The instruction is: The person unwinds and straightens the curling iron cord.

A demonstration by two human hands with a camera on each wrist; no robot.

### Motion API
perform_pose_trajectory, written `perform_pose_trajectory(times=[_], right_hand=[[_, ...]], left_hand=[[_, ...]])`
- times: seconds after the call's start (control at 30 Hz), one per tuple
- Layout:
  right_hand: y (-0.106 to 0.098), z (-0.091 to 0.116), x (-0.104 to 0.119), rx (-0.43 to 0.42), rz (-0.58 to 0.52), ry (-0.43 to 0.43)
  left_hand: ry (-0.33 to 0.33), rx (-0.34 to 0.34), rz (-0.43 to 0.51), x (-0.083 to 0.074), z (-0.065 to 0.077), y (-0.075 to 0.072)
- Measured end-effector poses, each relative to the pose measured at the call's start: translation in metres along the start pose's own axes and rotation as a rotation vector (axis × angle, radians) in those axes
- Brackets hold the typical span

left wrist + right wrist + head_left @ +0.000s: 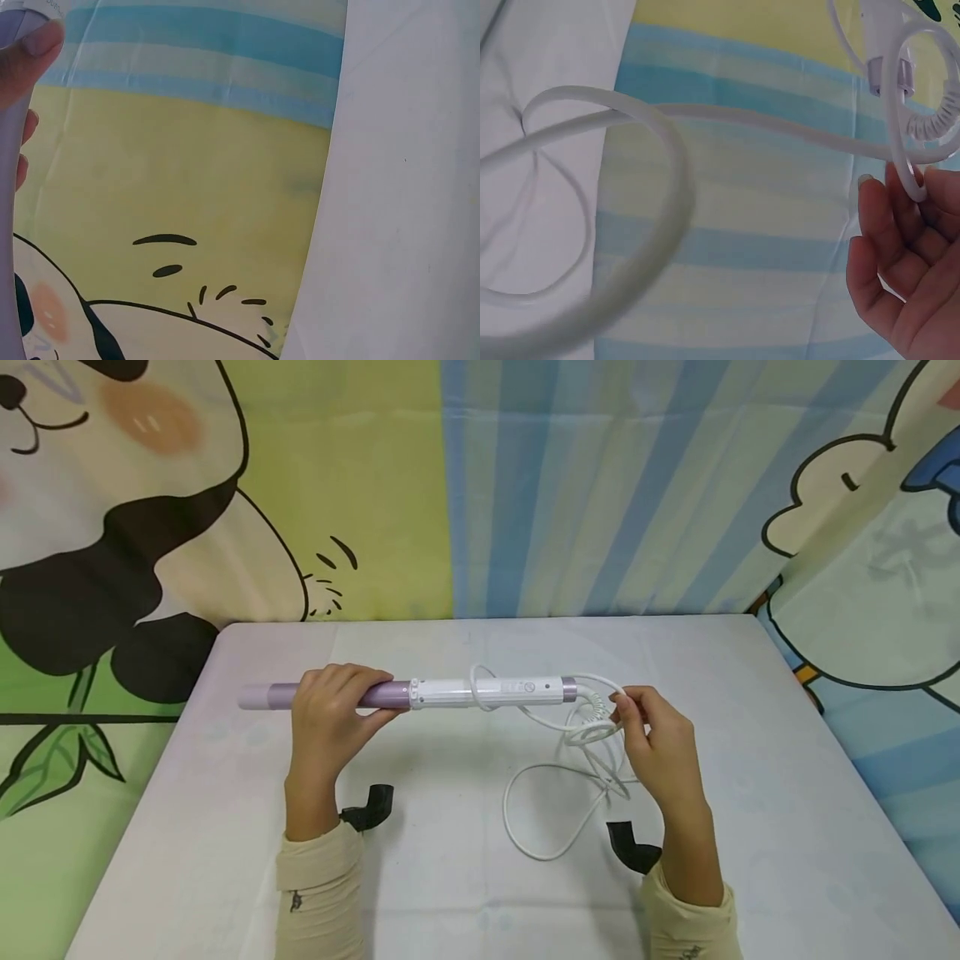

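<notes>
A purple and white curling iron (442, 693) is held level above the table, its white handle toward the right. My left hand (326, 714) grips the purple barrel; in the left wrist view the thumb (30, 60) lies along it near the white part. A white cord (542, 859) leaves the handle's right end through a coiled sleeve, and one loop of it passes around the handle. Between thumb and fingers, my right hand (663, 747) pinches the cord close to that end. The rest of the cord hangs below in loose, tangled loops, seen close up in the right wrist view.
The table (450, 902) has a white cover. Behind it hangs a printed curtain (375, 485) with cartoon animals and stripes. A black curved piece (369, 808) sits at my left wrist, and another black piece (633, 849) at my right wrist.
</notes>
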State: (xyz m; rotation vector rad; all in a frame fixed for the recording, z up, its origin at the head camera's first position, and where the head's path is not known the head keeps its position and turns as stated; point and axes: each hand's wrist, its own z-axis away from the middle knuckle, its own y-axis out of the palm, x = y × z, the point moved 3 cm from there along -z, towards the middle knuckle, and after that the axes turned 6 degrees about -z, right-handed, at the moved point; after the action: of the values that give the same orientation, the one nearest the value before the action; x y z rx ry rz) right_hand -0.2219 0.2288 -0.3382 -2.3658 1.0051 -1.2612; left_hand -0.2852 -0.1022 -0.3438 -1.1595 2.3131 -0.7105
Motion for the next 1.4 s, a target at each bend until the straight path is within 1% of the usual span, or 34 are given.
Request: perform_pose_trajectory(times=[0.17, 0.3, 0.37, 0.4, 0.47, 0.53, 0.57, 0.63, 0.73, 0.83, 1.0, 1.17, 1.3, 1.4], right_hand=[[0.002, -0.001, -0.007, 0.046, 0.021, 0.022], [0.001, -0.003, -0.010, 0.062, 0.025, 0.033], [0.000, -0.003, -0.012, 0.111, 0.041, 0.065], [0.000, -0.003, -0.014, 0.161, 0.050, 0.082], [0.001, -0.002, -0.016, 0.306, 0.067, 0.116], [0.004, 0.001, -0.016, 0.466, 0.083, 0.127], [0.006, 0.002, -0.015, 0.530, 0.077, 0.120], [0.010, 0.005, -0.011, 0.607, 0.057, 0.090], [0.020, 0.008, 0.001, 0.626, 0.015, 0.036], [0.037, 0.011, 0.012, 0.658, -0.021, 0.016], [0.067, 0.019, 0.020, 0.758, -0.014, 0.049], [0.087, 0.027, 0.026, 0.832, -0.012, 0.074], [0.095, 0.031, 0.034, 0.833, 0.001, 0.026], [0.096, 0.032, 0.040, 0.789, 0.018, -0.036]], left_hand=[[0.003, -0.011, -0.008, -0.001, -0.001, 0.001], [-0.015, -0.006, -0.014, 0.004, 0.001, -0.001], [-0.038, -0.020, -0.009, 0.006, 0.002, -0.003], [-0.051, -0.033, -0.004, 0.007, 0.002, -0.004], [-0.079, -0.066, 0.009, 0.008, 0.003, -0.006], [-0.103, -0.103, 0.024, 0.008, 0.002, -0.007], [-0.109, -0.114, 0.025, 0.007, 0.002, -0.007], [-0.110, -0.119, 0.014, 0.004, 0.001, -0.005], [-0.086, -0.096, -0.019, -0.001, -0.002, -0.003], [-0.060, -0.067, -0.041, -0.007, -0.003, -0.001], [-0.058, -0.055, -0.031, -0.011, -0.004, 0.000], [-0.071, -0.050, -0.040, -0.011, -0.003, 0.000], [-0.071, -0.049, -0.044, -0.011, -0.004, 0.002], [-0.057, -0.041, -0.046, -0.012, -0.004, 0.003]])
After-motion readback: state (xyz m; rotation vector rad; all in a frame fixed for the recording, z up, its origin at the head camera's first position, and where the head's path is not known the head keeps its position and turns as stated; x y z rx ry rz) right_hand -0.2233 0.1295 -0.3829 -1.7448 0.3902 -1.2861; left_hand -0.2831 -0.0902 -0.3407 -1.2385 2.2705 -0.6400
